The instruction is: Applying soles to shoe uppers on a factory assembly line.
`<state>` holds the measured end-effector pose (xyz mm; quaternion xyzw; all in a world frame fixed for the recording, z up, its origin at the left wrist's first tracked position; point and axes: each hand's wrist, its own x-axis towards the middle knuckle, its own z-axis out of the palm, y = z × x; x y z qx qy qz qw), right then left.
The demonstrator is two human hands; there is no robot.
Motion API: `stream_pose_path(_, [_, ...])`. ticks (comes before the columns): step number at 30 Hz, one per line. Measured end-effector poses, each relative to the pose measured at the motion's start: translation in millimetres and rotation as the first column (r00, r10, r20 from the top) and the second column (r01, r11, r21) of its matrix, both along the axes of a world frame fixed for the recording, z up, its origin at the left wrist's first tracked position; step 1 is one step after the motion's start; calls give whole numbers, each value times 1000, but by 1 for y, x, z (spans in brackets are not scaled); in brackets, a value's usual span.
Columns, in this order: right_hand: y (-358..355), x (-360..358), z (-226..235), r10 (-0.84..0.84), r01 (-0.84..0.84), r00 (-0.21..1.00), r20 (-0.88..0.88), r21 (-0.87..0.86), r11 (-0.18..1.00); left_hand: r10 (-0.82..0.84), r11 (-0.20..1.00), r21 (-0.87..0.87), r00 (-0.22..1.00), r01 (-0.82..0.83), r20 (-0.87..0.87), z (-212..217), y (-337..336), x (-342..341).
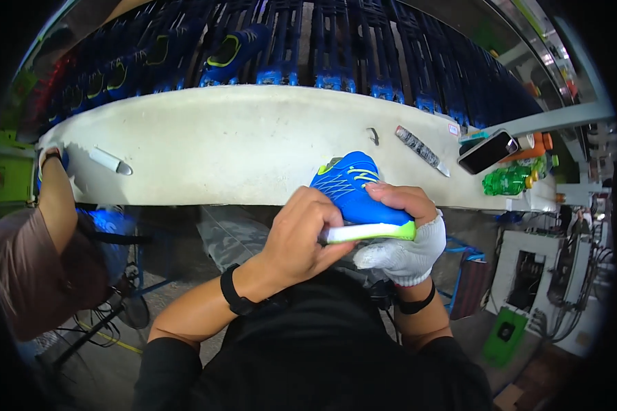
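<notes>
A blue sports shoe (353, 195) with yellow-green laces is held tilted over the near edge of the bench. Its sole edge is white and yellow-green. My left hand (298, 236), bare, is closed on the near side of the shoe, with its fingers at the white sole edge. Around the yellow-green end of the sole, my right hand (418, 236) grips the shoe. A white glove covers part of that hand, while the digit lying on the blue upper is bare. The underside of the shoe is mostly hidden.
On the pale bench (206, 151) lie a knife with a wrapped handle (418, 147), a white-handled tool (110, 161), a phone (488, 152) and a green bottle (507, 181). Beyond it, a slatted conveyor (329, 48) carries blue shoes (236, 53). A co-worker's arm (56, 198) reaches in at left.
</notes>
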<state>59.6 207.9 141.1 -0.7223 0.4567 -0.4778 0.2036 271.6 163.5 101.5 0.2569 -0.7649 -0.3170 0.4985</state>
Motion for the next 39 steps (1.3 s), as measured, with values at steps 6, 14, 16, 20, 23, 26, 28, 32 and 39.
stream_pose_path(6, [-7, 7, -8, 99, -102, 949, 300, -6, 995, -67, 998, -12, 997, 67, -28, 2, -1, 13])
stream_pose_path(14, [-10, 4, -4, 338, -331, 921, 191, -70, 941, -221, 973, 86, 970, 213, 105, 6, -25, 29])
stream_pose_path(16, [-8, 7, -3, 312, -308, 927, 207, -55, 950, -256, 966, 73, 956, 248, 141, 3, -27, 30])
stream_pose_path(20, [-10, 14, -8, 300, -305, 901, 315, -34, 952, -259, 962, 118, 958, 245, 121, -1, -27, 33])
stream_pose_path(23, [-10, 17, -12, 309, -283, 915, 261, -133, 950, -268, 961, 118, 947, 250, 176, 6, -25, 39])
stream_pose_path(26, [-13, 13, -13, 373, -349, 897, 237, -137, 927, -366, 925, 179, 912, 335, 185, 12, -28, 50])
stream_pose_path(28, [-15, 17, -8, 345, -321, 903, 254, -133, 938, -381, 918, 141, 924, 372, 41, 9, -28, 61])
stream_pose_path(32, [-13, 19, -13, 258, -215, 907, 334, -159, 964, 86, 990, -143, 866, -17, 493, -10, -30, 77])
stream_pose_path(39, [-39, 31, -37, -104, -137, 633, 767, 243, 960, -33, 922, -363, 962, 134, 270, 36, -56, 120])
